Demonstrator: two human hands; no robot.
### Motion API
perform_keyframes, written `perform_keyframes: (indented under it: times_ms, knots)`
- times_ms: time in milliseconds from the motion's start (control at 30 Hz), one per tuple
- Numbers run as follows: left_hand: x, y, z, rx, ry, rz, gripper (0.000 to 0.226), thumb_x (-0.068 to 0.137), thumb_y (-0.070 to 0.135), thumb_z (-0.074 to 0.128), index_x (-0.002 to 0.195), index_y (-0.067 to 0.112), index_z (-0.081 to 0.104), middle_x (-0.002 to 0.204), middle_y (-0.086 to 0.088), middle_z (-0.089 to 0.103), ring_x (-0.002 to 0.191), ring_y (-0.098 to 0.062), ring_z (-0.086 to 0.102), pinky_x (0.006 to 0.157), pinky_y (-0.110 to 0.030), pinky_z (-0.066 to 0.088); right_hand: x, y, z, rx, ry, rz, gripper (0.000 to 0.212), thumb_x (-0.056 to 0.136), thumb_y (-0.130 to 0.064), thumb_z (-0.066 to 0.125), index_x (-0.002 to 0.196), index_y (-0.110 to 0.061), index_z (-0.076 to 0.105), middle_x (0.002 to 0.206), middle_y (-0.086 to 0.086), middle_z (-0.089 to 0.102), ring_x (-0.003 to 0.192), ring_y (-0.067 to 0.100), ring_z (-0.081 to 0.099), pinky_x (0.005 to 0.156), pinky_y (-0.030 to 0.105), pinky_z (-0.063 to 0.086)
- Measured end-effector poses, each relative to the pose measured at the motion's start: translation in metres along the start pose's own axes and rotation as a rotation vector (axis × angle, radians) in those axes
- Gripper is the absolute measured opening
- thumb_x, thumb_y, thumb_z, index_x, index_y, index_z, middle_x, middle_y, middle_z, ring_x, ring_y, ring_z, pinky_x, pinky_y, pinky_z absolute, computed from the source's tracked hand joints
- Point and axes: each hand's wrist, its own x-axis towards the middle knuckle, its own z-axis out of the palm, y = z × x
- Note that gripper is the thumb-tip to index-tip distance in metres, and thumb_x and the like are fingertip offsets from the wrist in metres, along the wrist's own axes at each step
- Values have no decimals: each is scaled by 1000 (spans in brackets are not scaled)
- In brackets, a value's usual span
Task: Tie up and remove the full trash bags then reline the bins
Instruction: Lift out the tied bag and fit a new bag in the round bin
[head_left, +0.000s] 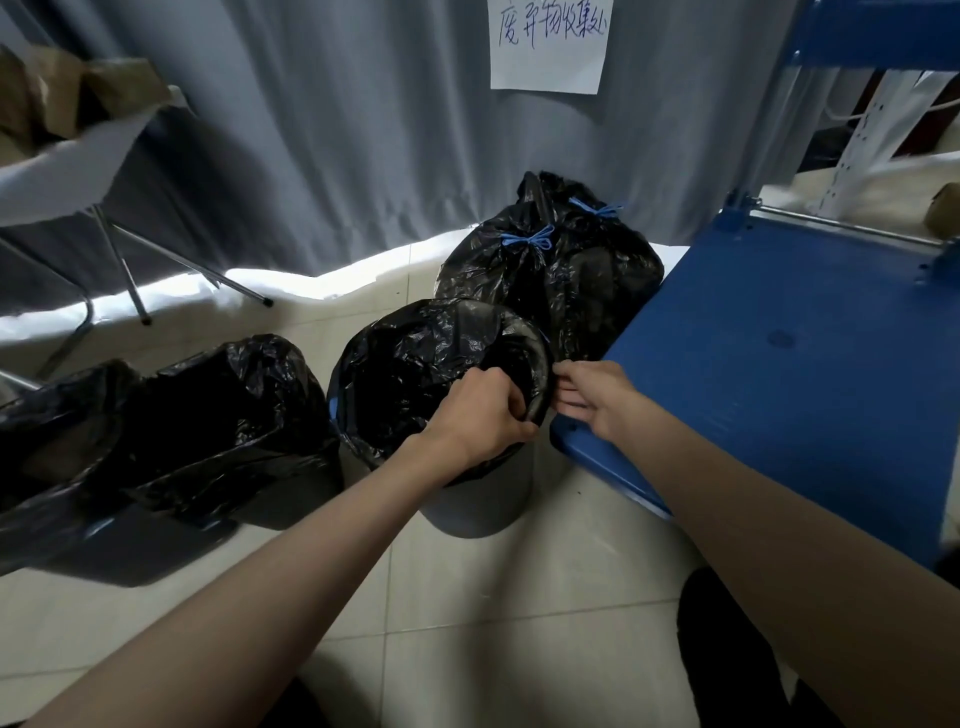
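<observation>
- Blue platform (769, 364) crowds the round bin (478, 499) on its right.
- Lined bin (234, 415) sits close left; tied bags (550, 270) block behind.
- Near floor (519, 597) lies open.

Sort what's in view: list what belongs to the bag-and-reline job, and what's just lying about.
Job:
- round bin with fresh black liner, left hand and right hand at its rim
- tied full bags with blue drawstrings
- lined bins on the left

Lying about:
- blue cart
- handwritten paper sign on the curtain
- folding stand
</observation>
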Motion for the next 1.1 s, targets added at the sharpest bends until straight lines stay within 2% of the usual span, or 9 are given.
perform_keyframes:
  times_ms: [167,333,433,500,567,700,767,900,1100]
  knots:
    - [0,0,-1,24,-2,22,23,74,33,78,62,21,62,69,-4,66,76,-26,63,66,-29,47,8,0,-8,365,-199,134,7,99,-15,57,97,-10,62,96,4,69,90,16,65,85,32,53]
    - [-3,-4,-6,56,-55,23,27,69,34,81,58,23,58,68,1,65,73,-21,63,67,-28,50,9,16,-23,-138,-115,235,11,98,-4,51,103,-6,61,89,8,66,78,17,64,69,30,54]
    - [-11,-13,-19,150,-235,15,25,58,30,85,63,22,62,71,3,66,74,-19,64,65,-27,51,6,8,-21,-65,-160,165,6,95,-10,54,91,-12,58,72,3,65,69,15,64,69,33,55]
    - [-17,-17,-31,286,-395,-16,30,54,29,89,72,21,68,72,4,64,76,-18,63,62,-26,49,1,2,-17,-40,-249,129,15,96,-19,55,81,-16,55,59,-3,63,59,11,64,76,35,55]
    - [-22,-16,-40,357,-451,-80,41,51,40,92,79,21,69,72,7,61,76,-18,62,64,-25,47,-5,1,-12,-67,-345,108,19,96,-23,58,78,-18,57,54,-6,62,51,6,61,75,34,53]
    - [-21,-5,-32,145,-112,-92,57,56,70,79,79,20,65,75,4,63,75,-16,61,64,-29,48,-10,9,1,-133,-353,64,10,95,-16,61,93,-13,70,74,0,70,59,9,65,58,26,52]
    - [-15,0,-22,84,9,-98,56,64,72,72,76,18,68,72,0,65,72,-19,62,64,-31,50,-10,13,2,-97,-336,51,15,97,-12,58,101,-8,72,75,3,69,56,10,61,51,23,51]
    - [-7,5,-4,47,1,-110,35,72,46,73,61,18,58,66,-3,56,79,-31,64,62,-29,42,-11,16,2,-168,-233,-35,21,94,-10,60,114,-10,67,97,11,71,78,15,67,57,22,53]
    - [-7,-3,-9,114,-71,-39,38,78,31,73,54,22,44,61,2,47,73,-26,53,65,-30,39,-9,17,7,-341,-63,-242,32,82,-6,70,113,-13,62,88,6,67,82,22,67,84,42,59]
